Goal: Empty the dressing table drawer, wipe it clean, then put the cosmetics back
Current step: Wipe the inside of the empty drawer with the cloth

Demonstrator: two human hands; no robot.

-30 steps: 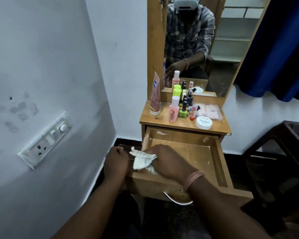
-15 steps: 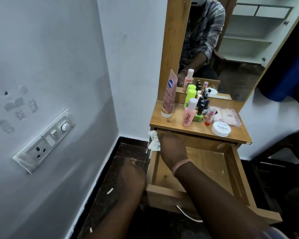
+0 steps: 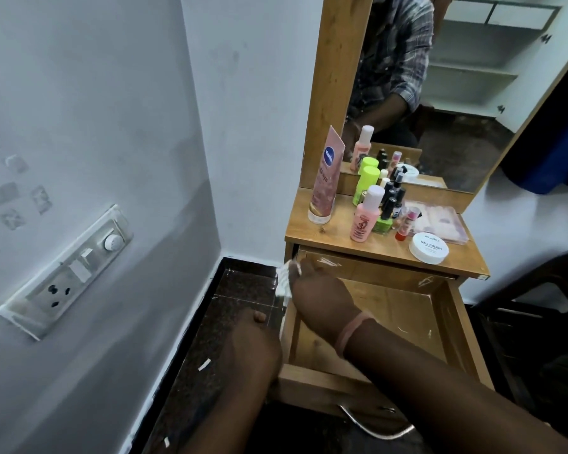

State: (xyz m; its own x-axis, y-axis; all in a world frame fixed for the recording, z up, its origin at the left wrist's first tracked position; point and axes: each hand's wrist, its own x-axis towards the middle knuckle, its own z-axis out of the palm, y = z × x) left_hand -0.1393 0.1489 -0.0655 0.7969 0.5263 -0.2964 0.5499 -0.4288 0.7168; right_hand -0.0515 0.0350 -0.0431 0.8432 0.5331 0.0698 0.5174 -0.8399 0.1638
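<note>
Your right hand (image 3: 322, 290) presses the cloth (image 3: 284, 283) into the open drawer (image 3: 453, 322)'s far-left corner; the unwiped floor runs toward you and rightward; your left hand (image 3: 250, 352), grip hidden, rests by the near-left corner; cosmetics (image 3: 364, 221) wait on the counter (image 3: 322, 237).

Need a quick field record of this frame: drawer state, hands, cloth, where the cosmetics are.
drawer: pulled open, no items visible inside
right hand: inside the drawer at its back left corner, holding the cloth
cloth: white, pressed against the drawer's left wall
left hand: outside the drawer, by its front left corner; grip unclear
cosmetics: standing on the tabletop
white jar: tabletop, front right
</note>
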